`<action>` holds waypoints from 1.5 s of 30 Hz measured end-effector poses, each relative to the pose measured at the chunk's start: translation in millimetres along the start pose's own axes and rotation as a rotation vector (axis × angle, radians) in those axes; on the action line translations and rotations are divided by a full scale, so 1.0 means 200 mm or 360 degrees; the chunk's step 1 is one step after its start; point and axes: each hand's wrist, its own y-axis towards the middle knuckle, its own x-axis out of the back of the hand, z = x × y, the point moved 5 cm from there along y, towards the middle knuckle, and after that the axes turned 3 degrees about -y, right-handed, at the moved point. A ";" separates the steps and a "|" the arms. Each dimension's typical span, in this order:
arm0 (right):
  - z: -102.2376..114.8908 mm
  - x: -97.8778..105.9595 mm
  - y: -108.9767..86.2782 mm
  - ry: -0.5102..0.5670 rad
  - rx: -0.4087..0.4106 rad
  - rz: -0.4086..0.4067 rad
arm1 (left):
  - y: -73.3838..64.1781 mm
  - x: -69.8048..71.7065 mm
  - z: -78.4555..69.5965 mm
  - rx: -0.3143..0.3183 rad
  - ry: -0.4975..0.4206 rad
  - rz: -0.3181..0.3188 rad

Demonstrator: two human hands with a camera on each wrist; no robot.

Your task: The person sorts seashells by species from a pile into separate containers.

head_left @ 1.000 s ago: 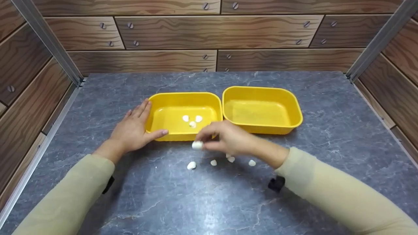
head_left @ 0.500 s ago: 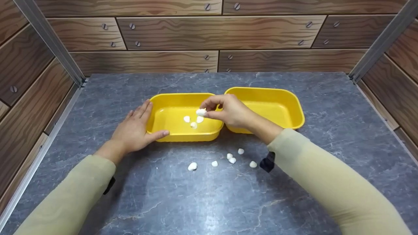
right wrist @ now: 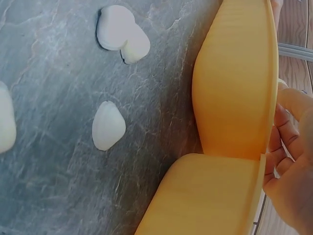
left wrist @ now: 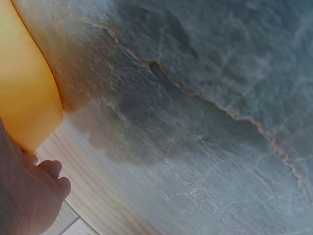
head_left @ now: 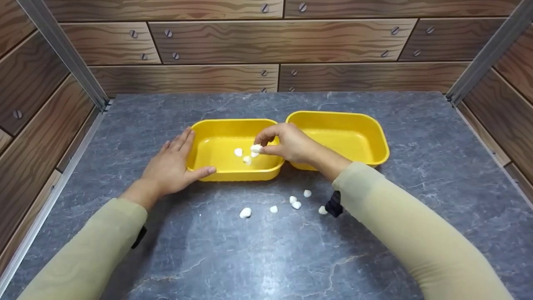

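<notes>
In the head view my right hand [head_left: 289, 143] pinches a white seashell [head_left: 256, 148] between thumb and fingertips, over the right part of the left yellow tub [head_left: 237, 175]. Below it on the tub's floor lie a few white seashells [head_left: 247, 160], one of them partly covered by the held one. My left hand [head_left: 168, 168] rests against the tub's left end, fingers straight and thumb over the front rim. The left wrist view catches only part of that hand [left wrist: 32, 196] beside the yellow wall. In the right wrist view the tub's wall hides the held shell mostly.
Beside the left tub, touching it, stands a second yellow tub [head_left: 347, 143] with no shells visible in it. Several white seashells [head_left: 273, 209] lie on the grey marbled table [head_left: 216, 258] in front. Wood-patterned walls [head_left: 283, 41] enclose the back and sides.
My right hand has carried the seashell from in front of the left tub up and over into it, lowering it slightly since half a second ago. The left hand stays in place.
</notes>
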 end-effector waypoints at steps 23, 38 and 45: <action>-0.02 -0.04 0.01 -0.0286 0.0021 0.0130 | 0.00 0.00 0.00 -0.0015 -0.0005 -0.0014; 0.16 -0.01 -0.13 -0.0071 0.0349 -0.0107 | 0.00 0.00 0.00 -0.0006 -0.0019 -0.0015; 0.26 -0.14 -0.26 0.0016 0.0541 0.0022 | 0.00 0.00 0.00 -0.0003 -0.0018 -0.0026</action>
